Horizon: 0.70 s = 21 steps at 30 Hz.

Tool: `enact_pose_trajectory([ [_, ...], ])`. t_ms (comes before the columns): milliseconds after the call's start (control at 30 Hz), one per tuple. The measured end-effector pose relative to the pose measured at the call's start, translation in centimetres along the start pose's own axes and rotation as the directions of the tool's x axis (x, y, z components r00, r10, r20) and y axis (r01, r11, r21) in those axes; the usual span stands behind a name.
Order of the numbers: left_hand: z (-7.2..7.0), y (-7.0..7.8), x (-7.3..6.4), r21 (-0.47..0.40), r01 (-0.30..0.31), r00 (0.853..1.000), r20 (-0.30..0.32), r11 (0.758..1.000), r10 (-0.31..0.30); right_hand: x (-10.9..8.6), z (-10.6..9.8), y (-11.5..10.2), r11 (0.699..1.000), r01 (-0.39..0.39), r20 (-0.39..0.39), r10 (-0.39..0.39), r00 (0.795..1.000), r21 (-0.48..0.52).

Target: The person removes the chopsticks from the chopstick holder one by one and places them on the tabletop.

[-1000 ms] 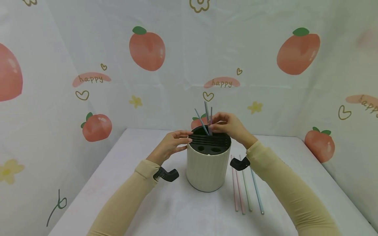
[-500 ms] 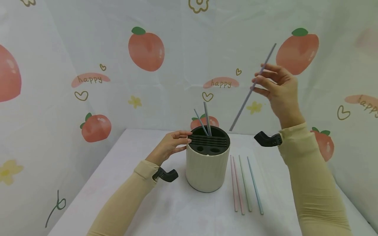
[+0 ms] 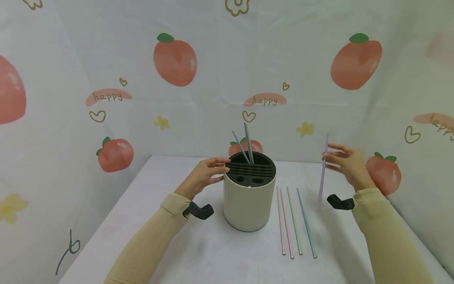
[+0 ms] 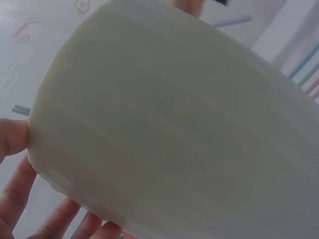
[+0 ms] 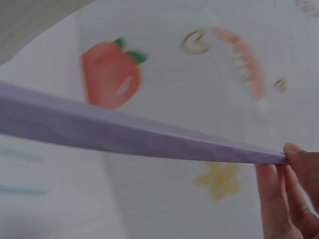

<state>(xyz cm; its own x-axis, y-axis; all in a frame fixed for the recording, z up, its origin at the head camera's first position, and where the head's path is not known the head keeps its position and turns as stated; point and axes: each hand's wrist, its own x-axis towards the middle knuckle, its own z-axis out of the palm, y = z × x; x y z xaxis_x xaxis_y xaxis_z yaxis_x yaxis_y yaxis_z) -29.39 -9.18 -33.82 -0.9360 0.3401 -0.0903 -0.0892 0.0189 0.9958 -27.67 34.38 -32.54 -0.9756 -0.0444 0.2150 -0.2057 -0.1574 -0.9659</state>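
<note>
A cream ribbed utensil holder (image 3: pixel 250 205) with a slotted black insert (image 3: pixel 250 170) stands upright mid-table. The fingers of my left hand (image 3: pixel 203 175) touch its left rim; in the left wrist view its wall (image 4: pixel 169 119) fills most of the picture. To the right, my right hand (image 3: pixel 349 162) pinches a purple chopstick (image 3: pixel 322 179) near its upper end, nearly upright above the table. That purple chopstick (image 5: pixel 124 132) crosses the right wrist view. A blue chopstick (image 3: pixel 241 146) and greyish chopsticks (image 3: pixel 249 142) lean in the holder's rear opening.
Several chopsticks lie side by side right of the holder: two pink ones, with a pink chopstick (image 3: pixel 286 225) among them, a green chopstick (image 3: pixel 295 221) and a blue chopstick (image 3: pixel 306 224). A peach-printed white cloth (image 3: pixel 213 79) hangs behind the white table (image 3: pixel 213 256).
My right hand has lifted the purple chopstick out of the holder, swung it up to the right, then lowered it over the table's right side. My left hand has stayed at the rim.
</note>
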Motion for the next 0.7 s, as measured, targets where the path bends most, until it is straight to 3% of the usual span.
enact_pose_trajectory([
  [100,0.0,0.0,0.0,0.0,-0.003,1.0,0.002,1.0,0.003,-1.2,-1.3,3.0,0.975,-0.118,0.021,0.124,0.992,-0.191],
  [267,0.0,0.0,-0.1,-0.001,-0.004,1.0,0.003,1.0,0.004,-3.0,-1.8,6.8,0.852,-0.274,-0.008,0.303,0.953,-0.445],
  [533,0.1,0.1,-0.1,-0.014,-0.003,1.0,0.003,1.0,0.003,-4.2,-1.8,9.8,0.753,-0.404,-0.08,0.428,0.9,-0.52],
  [700,0.0,0.0,-0.1,-0.011,-0.003,1.0,0.001,1.0,0.003,-4.4,-1.7,10.6,0.701,-0.43,-0.132,0.438,0.889,-0.569],
])
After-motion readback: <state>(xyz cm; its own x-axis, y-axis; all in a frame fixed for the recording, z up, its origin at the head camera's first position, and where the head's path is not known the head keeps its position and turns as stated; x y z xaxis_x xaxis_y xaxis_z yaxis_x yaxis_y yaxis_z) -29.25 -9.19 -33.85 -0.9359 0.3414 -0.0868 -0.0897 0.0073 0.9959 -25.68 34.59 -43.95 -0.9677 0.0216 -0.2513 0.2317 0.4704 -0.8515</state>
